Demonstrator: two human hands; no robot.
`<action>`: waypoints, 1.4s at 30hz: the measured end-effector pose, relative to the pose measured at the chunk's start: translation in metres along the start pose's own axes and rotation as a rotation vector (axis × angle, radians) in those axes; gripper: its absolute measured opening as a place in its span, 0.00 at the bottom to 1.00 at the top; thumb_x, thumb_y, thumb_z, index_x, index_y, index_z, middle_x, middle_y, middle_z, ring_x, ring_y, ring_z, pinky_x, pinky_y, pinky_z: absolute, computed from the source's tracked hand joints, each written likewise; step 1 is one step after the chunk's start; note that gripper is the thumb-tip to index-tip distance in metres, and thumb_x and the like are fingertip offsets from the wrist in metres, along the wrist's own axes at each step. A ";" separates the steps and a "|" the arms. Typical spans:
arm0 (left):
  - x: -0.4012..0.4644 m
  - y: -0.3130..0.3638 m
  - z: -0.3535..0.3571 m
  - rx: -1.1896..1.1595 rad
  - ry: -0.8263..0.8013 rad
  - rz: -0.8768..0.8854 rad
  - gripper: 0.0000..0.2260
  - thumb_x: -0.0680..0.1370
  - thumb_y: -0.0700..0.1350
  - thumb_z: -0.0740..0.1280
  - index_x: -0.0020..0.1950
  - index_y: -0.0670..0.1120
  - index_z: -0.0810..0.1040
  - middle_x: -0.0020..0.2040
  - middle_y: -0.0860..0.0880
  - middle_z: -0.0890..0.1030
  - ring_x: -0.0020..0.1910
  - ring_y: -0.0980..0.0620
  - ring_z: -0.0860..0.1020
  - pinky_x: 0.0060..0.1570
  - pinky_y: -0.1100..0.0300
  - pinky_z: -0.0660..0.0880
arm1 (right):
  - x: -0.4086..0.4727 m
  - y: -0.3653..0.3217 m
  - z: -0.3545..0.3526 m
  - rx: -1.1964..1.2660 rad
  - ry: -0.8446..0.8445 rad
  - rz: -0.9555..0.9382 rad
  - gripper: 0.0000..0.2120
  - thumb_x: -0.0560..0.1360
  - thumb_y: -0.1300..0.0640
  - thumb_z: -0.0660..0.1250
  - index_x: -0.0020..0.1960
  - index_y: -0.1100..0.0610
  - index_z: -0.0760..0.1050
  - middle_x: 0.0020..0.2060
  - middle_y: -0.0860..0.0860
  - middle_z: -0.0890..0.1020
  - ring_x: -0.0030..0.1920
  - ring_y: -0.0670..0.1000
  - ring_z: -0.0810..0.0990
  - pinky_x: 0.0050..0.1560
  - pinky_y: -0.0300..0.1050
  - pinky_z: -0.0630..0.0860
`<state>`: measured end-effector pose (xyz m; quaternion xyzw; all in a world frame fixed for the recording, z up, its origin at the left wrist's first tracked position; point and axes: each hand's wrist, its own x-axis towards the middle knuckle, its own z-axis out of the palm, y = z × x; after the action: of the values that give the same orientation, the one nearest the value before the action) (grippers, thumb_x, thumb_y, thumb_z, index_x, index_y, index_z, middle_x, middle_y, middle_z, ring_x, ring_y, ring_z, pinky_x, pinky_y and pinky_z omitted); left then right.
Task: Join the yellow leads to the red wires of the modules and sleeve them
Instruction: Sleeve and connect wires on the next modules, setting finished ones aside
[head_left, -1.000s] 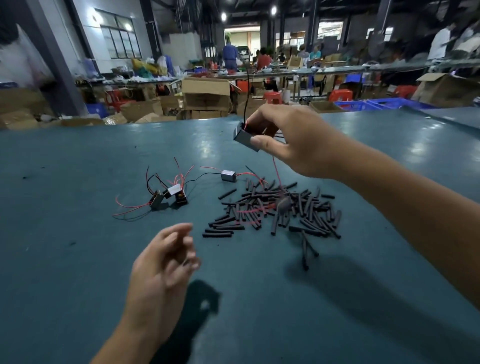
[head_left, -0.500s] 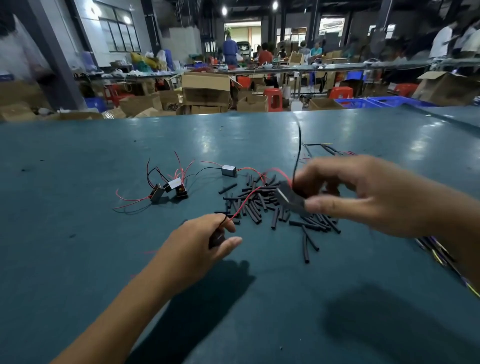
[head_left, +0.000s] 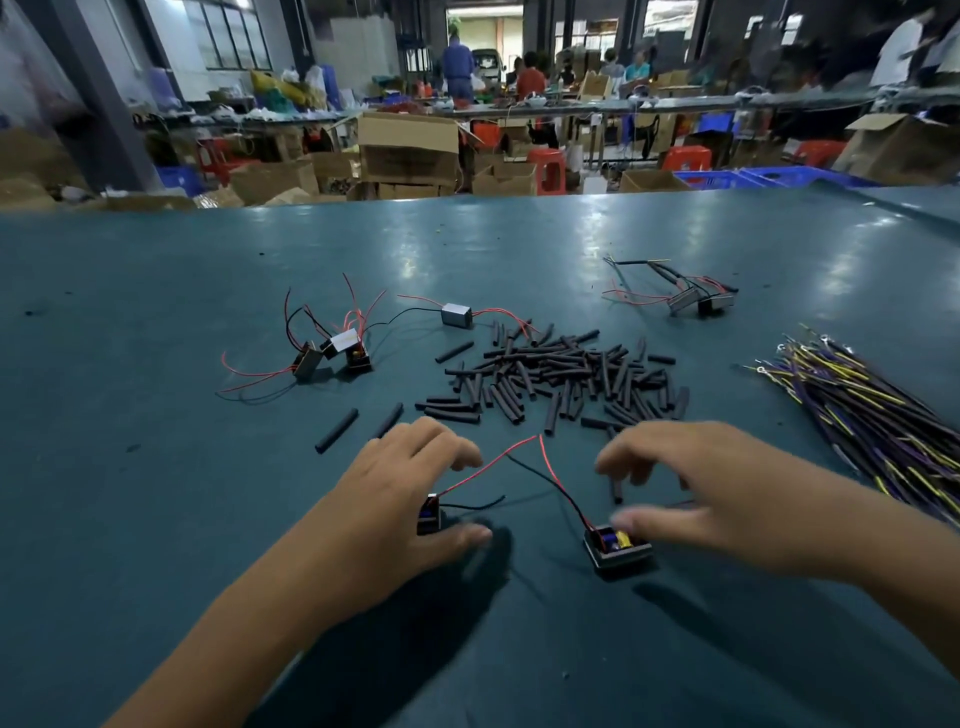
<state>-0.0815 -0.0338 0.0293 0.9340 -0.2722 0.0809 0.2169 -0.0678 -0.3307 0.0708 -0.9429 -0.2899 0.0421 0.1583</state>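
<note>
While both hands hang low over the near middle of the teal bench (head_left: 156, 519), each one is right at a small black box-shaped module. The left hand (head_left: 395, 499) has its thumb curled along the near side of the small black module with a blue part inside (head_left: 430, 514), fingers arched over it, so it looks like a loose grip, though I can't tell how firm. The right hand (head_left: 727, 499) is motion-blurred; its thumb tip touches or hovers just at the open-topped black module with a yellow-and-blue core (head_left: 617, 545), and its fingers are spread and relaxed, gripping nothing as far as I can see.

A thin red wire (head_left: 493, 462) runs up from the left module, another thin red wire (head_left: 563, 488) runs up from the right one, and the two meet at a peak between the hands. Black wires trail from both too.

Just beyond the hands sits the heap of short black sleeve tubes (head_left: 561, 379), a couple lying loose to its left. The bundle of yellow and purple leads with ring terminals (head_left: 857, 415) lies along the right edge. More modules with red wires sit in a cluster toward the far left (head_left: 337, 353), and another pair toward the far right (head_left: 701, 301).
</note>
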 end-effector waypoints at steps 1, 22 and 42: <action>0.002 0.002 -0.005 -0.057 -0.006 0.006 0.15 0.74 0.61 0.70 0.58 0.58 0.75 0.54 0.66 0.72 0.52 0.64 0.71 0.52 0.70 0.68 | 0.002 -0.005 -0.003 0.042 0.082 0.010 0.16 0.73 0.40 0.69 0.58 0.44 0.76 0.48 0.35 0.78 0.52 0.34 0.75 0.49 0.24 0.67; 0.004 0.002 0.002 -0.425 0.048 -0.049 0.03 0.80 0.49 0.69 0.46 0.54 0.79 0.39 0.54 0.82 0.37 0.50 0.79 0.40 0.50 0.76 | 0.017 -0.051 0.055 0.529 0.411 0.021 0.03 0.77 0.56 0.71 0.48 0.50 0.83 0.38 0.42 0.84 0.38 0.42 0.84 0.39 0.37 0.78; 0.004 0.023 0.020 -0.659 0.218 -0.106 0.04 0.78 0.44 0.72 0.44 0.50 0.83 0.36 0.52 0.83 0.32 0.56 0.78 0.34 0.66 0.74 | 0.025 -0.062 0.065 1.057 0.471 0.113 0.07 0.77 0.61 0.69 0.45 0.51 0.83 0.31 0.49 0.82 0.27 0.42 0.74 0.28 0.32 0.69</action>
<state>-0.0895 -0.0620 0.0210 0.8125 -0.2100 0.0764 0.5385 -0.0915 -0.2504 0.0292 -0.7338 -0.1359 -0.0215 0.6653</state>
